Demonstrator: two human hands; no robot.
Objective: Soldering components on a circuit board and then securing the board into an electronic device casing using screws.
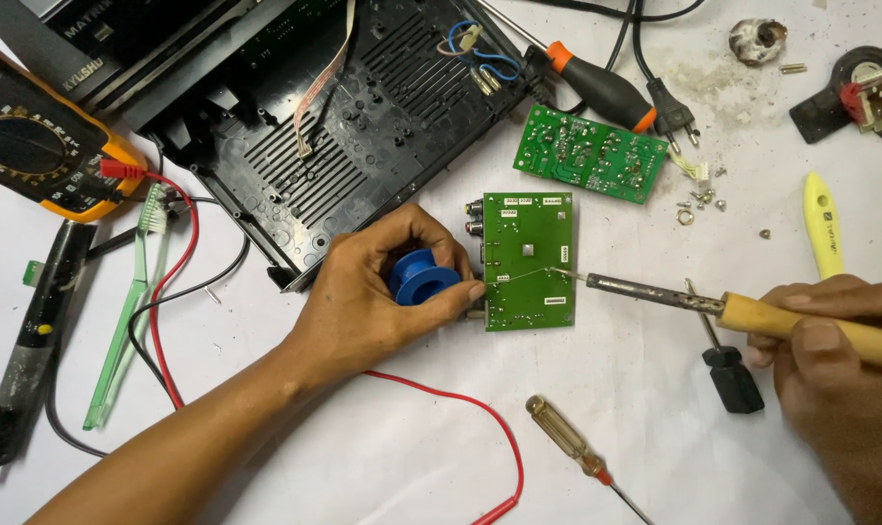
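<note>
1. Fingers [460, 290] of the left hand [363, 311] are curled closed around a blue plastic solder spool [423, 276], with the fingertips resting at the left edge of the square green printed circuit board [529, 261] that lies flat on the white tabletop [383, 457].
2. A thin solder wire [533, 275] runs from these fingertips rightward across the board.
3. Fingers of the right hand [835, 360] are wrapped closed around the yellow handle of the soldering iron [752, 313]; its dark metal tip meets the wire end at the board's right edge.
4. Step in hand, as judged: soldering a joint at that edge.
5. Next move calls for steady tip contact and slow wire feed, avoiding neighbouring pads.
6. Below the right fingers lies a black-handled screwdriver [728, 374]; above the board, a second green circuit board [590, 154].
</note>
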